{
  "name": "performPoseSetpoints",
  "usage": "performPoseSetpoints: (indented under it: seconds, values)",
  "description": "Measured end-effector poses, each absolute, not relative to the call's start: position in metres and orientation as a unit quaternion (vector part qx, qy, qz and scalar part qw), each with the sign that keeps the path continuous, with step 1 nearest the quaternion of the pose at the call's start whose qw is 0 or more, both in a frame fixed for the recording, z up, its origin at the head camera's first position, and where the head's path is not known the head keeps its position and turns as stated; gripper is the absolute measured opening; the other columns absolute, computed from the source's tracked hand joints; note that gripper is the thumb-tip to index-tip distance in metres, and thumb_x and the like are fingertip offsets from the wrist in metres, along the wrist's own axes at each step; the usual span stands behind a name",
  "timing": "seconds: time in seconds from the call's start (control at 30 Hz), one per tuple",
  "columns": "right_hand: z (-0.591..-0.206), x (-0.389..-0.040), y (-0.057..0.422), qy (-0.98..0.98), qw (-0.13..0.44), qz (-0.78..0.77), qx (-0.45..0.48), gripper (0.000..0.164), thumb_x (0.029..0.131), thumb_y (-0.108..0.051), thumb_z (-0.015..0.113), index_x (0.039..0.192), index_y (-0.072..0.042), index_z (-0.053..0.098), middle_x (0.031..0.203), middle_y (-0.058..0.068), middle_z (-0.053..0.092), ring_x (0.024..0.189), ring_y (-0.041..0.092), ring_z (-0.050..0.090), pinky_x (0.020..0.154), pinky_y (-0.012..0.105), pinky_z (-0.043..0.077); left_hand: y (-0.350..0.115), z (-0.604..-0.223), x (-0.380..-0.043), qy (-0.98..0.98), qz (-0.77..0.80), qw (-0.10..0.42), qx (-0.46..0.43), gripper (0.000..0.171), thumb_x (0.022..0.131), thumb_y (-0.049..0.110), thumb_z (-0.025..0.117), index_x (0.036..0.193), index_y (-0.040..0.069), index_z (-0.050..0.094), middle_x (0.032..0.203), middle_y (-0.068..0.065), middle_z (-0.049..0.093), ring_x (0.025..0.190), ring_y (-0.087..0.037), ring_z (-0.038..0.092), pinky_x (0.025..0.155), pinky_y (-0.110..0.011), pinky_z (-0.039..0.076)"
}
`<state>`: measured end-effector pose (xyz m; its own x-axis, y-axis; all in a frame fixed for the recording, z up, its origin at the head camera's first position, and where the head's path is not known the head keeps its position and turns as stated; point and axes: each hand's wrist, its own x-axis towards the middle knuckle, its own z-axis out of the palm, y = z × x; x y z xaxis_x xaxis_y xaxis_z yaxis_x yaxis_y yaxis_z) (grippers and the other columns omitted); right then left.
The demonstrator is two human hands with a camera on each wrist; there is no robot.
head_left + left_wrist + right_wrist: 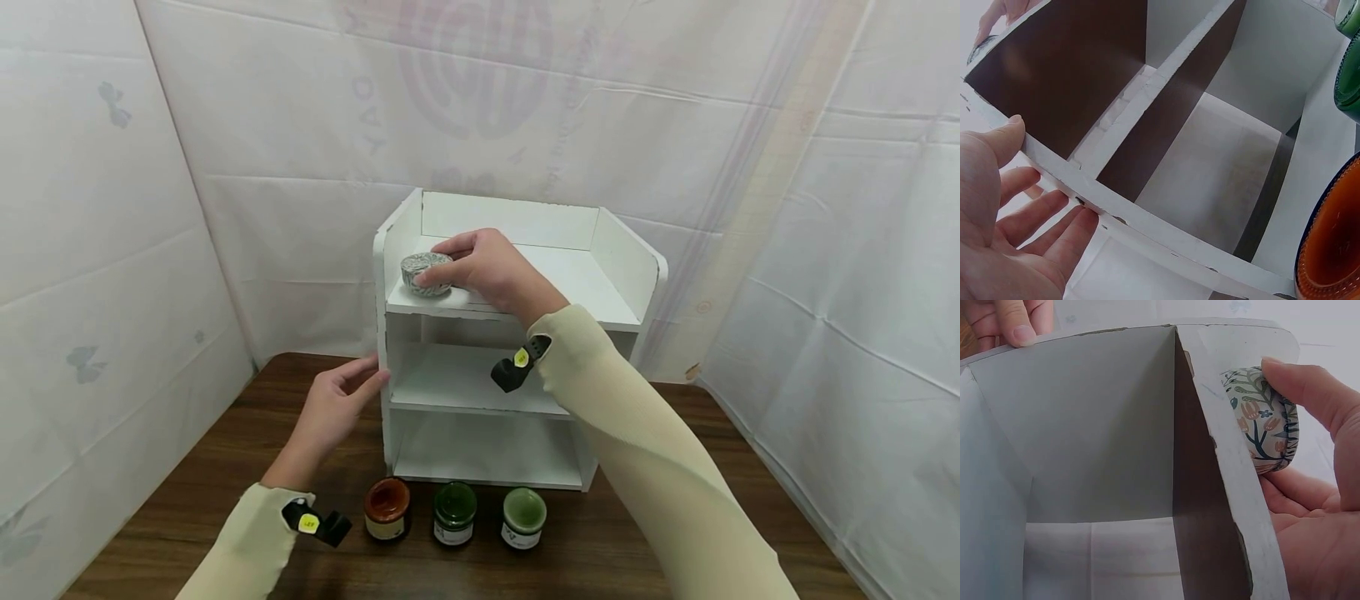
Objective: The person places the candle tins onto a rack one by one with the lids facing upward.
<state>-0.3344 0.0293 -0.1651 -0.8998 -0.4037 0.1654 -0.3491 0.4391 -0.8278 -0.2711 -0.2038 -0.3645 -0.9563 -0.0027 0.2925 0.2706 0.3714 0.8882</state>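
Note:
On the top level of a white shelf unit (480, 408), near its left side, stands a small round tin (424, 273) with a leaf-and-flower print. My right hand (487, 268) holds this tin between thumb and fingers. In the right wrist view the tin (1266, 422) shows its printed lid, partly hidden by the shelf's edge. Lower down, my left hand (337, 408) touches the unit's left side panel. Its thumb tip lies at the panel's front edge in the left wrist view, and the relaxed fingers (1063, 237) rest along the outer face.
In front of the unit, three glass jars stand in a row on the brown wooden table (315, 567): an amber jar (387, 508), a dark green jar (454, 512) and a light green jar (523, 517). White sheeting (300, 125) surrounds the table at the back and sides.

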Motion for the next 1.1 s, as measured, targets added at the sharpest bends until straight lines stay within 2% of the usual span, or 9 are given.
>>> performPoseSetpoints:
  seconds: [0.4, 0.57, 0.8, 1.1]
  values:
    - [-0.163, -0.332, 0.029, 0.854, 0.037, -0.470, -0.221, 0.057, 0.071, -0.027, 0.095, 0.123, -0.015, 0.075, 0.107, -0.004, 0.077, 0.107, 0.014, 0.061, 0.094, 0.029, 0.044, -0.205, -0.364, -0.270, -0.819, -0.554, 0.124, -0.084, 0.061, 0.100, 0.050, 0.063, 0.147, 0.013, 0.057, 0.148, -0.010, 0.059, 0.134, -0.027, 0.056, 0.108, -0.048, 0.048]
    - [-0.163, -0.330, 0.029, 0.854, 0.039, -0.469, -0.221, 0.060, 0.072, -0.027, 0.094, 0.127, -0.014, 0.073, 0.111, -0.002, 0.076, 0.108, 0.015, 0.061, 0.097, 0.031, 0.045, -0.205, -0.364, -0.270, -0.816, -0.558, 0.123, -0.085, 0.061, 0.100, 0.050, 0.063, 0.148, 0.013, 0.056, 0.149, -0.010, 0.058, 0.135, -0.028, 0.055, 0.109, -0.052, 0.046]
    - [-0.163, -0.322, 0.033, 0.879, 0.033, -0.427, -0.209, 0.077, 0.074, -0.037, 0.092, 0.141, -0.016, 0.061, 0.129, -0.004, 0.068, 0.117, 0.011, 0.058, 0.105, 0.033, 0.044, -0.203, -0.363, -0.271, -0.818, -0.557, 0.118, -0.086, 0.062, 0.099, 0.051, 0.063, 0.148, 0.013, 0.056, 0.149, -0.010, 0.059, 0.134, -0.028, 0.056, 0.108, -0.050, 0.048]
    - [-0.169, -0.309, 0.045, 0.854, 0.018, -0.471, -0.219, 0.079, 0.076, -0.034, 0.092, 0.143, -0.010, 0.058, 0.131, -0.001, 0.069, 0.120, 0.010, 0.063, 0.107, 0.036, 0.049, -0.202, -0.362, -0.271, -0.819, -0.554, 0.121, -0.087, 0.060, 0.100, 0.049, 0.063, 0.148, 0.013, 0.056, 0.148, -0.011, 0.059, 0.133, -0.029, 0.057, 0.107, -0.049, 0.049]
